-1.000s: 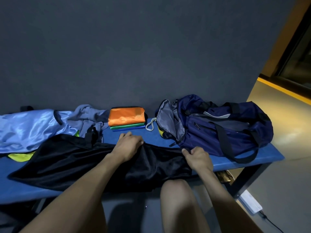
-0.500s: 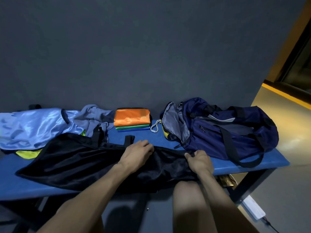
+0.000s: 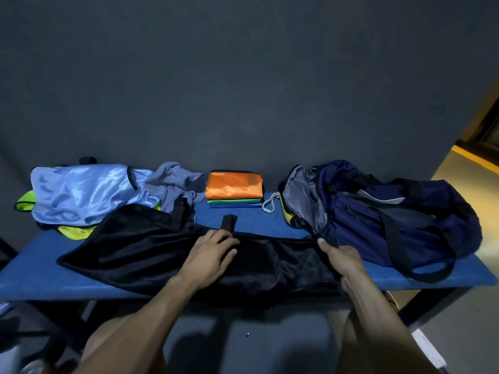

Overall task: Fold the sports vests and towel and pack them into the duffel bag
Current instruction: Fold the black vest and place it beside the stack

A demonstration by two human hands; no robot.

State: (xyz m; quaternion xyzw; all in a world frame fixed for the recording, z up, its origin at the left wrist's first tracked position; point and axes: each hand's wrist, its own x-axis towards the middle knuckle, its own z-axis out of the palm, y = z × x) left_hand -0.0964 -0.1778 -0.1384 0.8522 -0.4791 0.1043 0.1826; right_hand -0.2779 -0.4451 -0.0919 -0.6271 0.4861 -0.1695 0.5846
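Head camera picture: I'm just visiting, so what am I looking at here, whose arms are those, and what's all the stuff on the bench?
No machine here: a person wears a camera on the head, looking down at their own arms. On the blue bench lies a black vest. The left hand rests flat on it; the right hand grips its end. Behind sit a light blue vest, a grey towel, a folded stack with orange on top, and an open navy duffel bag.

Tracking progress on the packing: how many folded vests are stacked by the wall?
3, in one stack left of the duffel bag: orange on top, green under it, blue at the bottom. Only edges show, so more may be hidden.
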